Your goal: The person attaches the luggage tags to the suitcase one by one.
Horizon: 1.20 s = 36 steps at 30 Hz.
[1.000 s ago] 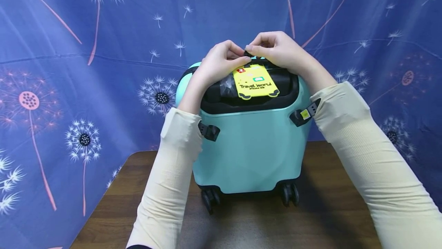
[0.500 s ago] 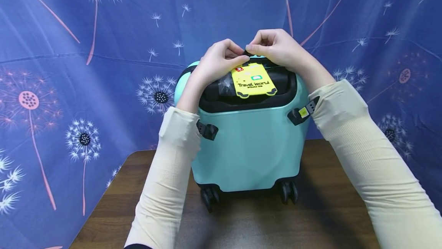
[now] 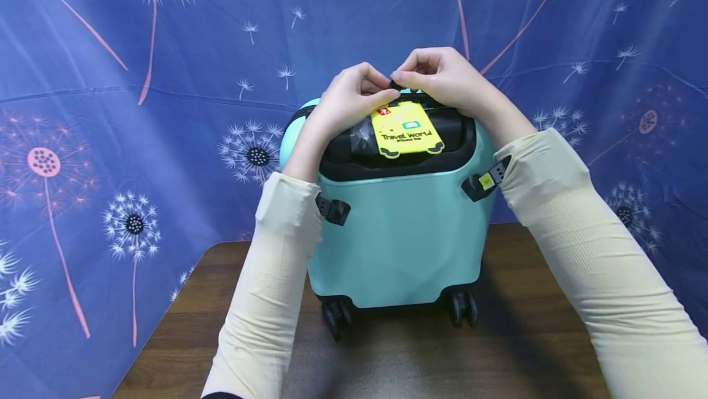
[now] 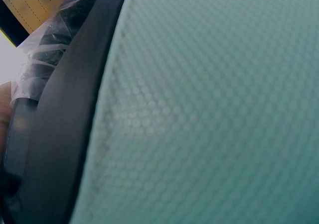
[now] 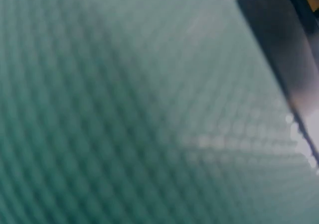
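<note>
A turquoise suitcase (image 3: 398, 239) stands upright on its wheels. On its black top handle (image 3: 456, 131) lies a yellow luggage tag (image 3: 408, 128) lettered "Travel World". Above the tag, my left hand (image 3: 351, 98) pinches the tag's small black strap (image 3: 395, 85) between thumb and fingers. My right hand (image 3: 445, 79) pinches the same strap from the other side, its thumb and index fingertip meeting close to the left fingertips. Most of the strap is hidden by the fingers. In the left wrist view, clear plastic wrap (image 4: 47, 50) covers part of the handle, and the tag's lined side (image 4: 37, 5) shows.
The brown wooden table (image 3: 182, 325) bears the suitcase, with a rounded corner at the far left. Behind hangs a blue cloth (image 3: 354, 11) printed with dandelions. A black wrist camera (image 3: 333, 209) sits at the left cuff, another camera (image 3: 481, 185) at the right one.
The whole head view has shifted slightly. Both hands keep their pinch above the tag, with only tiny finger movement.
</note>
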Available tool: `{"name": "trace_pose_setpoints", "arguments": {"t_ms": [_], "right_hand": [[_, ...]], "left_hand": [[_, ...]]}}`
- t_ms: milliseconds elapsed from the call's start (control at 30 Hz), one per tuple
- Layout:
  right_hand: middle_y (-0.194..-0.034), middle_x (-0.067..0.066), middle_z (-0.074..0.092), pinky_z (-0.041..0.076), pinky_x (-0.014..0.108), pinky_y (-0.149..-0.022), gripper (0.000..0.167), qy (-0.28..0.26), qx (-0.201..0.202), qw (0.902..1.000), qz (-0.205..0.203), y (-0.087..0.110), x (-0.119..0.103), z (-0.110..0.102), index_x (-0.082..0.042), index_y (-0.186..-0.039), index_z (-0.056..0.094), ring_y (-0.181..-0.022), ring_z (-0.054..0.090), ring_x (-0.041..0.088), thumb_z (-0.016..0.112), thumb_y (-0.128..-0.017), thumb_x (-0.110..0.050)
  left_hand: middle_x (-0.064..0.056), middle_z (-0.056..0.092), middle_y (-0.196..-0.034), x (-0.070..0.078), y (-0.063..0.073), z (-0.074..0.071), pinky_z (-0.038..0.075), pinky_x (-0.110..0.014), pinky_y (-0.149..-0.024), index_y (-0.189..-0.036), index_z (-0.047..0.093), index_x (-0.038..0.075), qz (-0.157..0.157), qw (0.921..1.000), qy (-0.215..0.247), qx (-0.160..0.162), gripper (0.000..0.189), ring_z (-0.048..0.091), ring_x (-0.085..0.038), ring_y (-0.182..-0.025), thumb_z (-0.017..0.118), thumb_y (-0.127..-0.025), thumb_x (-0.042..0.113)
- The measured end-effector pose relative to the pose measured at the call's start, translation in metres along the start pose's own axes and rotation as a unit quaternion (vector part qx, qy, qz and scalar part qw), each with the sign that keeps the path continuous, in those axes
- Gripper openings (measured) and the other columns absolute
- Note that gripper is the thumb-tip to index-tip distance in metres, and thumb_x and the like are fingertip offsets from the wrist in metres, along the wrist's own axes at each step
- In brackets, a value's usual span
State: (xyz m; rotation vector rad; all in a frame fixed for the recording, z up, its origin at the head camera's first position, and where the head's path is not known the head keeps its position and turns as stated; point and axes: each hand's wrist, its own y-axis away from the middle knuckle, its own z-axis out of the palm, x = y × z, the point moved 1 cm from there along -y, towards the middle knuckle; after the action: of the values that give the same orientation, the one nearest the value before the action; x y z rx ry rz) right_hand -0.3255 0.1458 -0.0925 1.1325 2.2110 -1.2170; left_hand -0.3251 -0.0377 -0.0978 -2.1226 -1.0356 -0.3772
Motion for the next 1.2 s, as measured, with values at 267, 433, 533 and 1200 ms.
{"name": "trace_pose_setpoints", "arguments": {"t_ms": [267,433,533,1200], "right_hand": [[-0.079,-0.003,0.061,0.039,0.023,-0.068,0.015,0.011,0.008,0.9999,-0.007,-0.0001,0.0011,-0.0008,-0.012,-0.089,0.067,-0.076,0.049,0.013,0.064,-0.09,-0.026],[-0.086,-0.002,0.061,0.04,0.023,-0.071,0.022,-0.004,-0.001,1.0,0.004,0.0,-0.0001,-0.0012,-0.012,-0.097,0.069,-0.083,0.05,0.014,0.062,-0.09,-0.032],[-0.088,-0.005,0.063,0.041,0.022,-0.073,0.024,-0.014,-0.011,0.9998,0.003,-0.0002,-0.0003,-0.0012,-0.012,-0.103,0.069,-0.086,0.052,0.014,0.062,-0.09,-0.031],[-0.074,-0.01,0.062,0.038,0.021,-0.061,0.015,0.007,0.024,0.9995,-0.02,-0.0007,0.0021,-0.0002,-0.011,-0.096,0.071,-0.068,0.05,0.01,0.068,-0.087,-0.022]], "left_hand": [[0.0,0.07,-0.101,0.0004,-0.0001,0.0004,0.043,-0.018,-0.084,-0.105,0.059,0.012,0.003,1.0,0.002,-0.001,0.027,0.062,-0.004,-0.089,0.065,-0.089,0.032],[-0.001,0.07,-0.103,0.0002,-0.0002,0.0004,0.044,-0.017,-0.083,-0.105,0.058,0.011,0.003,1.0,0.009,-0.001,0.027,0.062,-0.005,-0.09,0.065,-0.089,0.031],[-0.002,0.069,-0.104,0.0,0.0001,0.0002,0.045,-0.017,-0.081,-0.106,0.057,0.01,0.001,0.9999,0.015,-0.004,0.028,0.062,-0.006,-0.09,0.064,-0.089,0.03],[0.002,0.063,-0.113,0.0,-0.0021,0.0007,0.046,-0.018,-0.087,-0.104,0.057,0.012,0.012,0.9999,-0.006,-0.003,0.027,0.063,-0.006,-0.1,0.065,-0.088,0.033]]}}
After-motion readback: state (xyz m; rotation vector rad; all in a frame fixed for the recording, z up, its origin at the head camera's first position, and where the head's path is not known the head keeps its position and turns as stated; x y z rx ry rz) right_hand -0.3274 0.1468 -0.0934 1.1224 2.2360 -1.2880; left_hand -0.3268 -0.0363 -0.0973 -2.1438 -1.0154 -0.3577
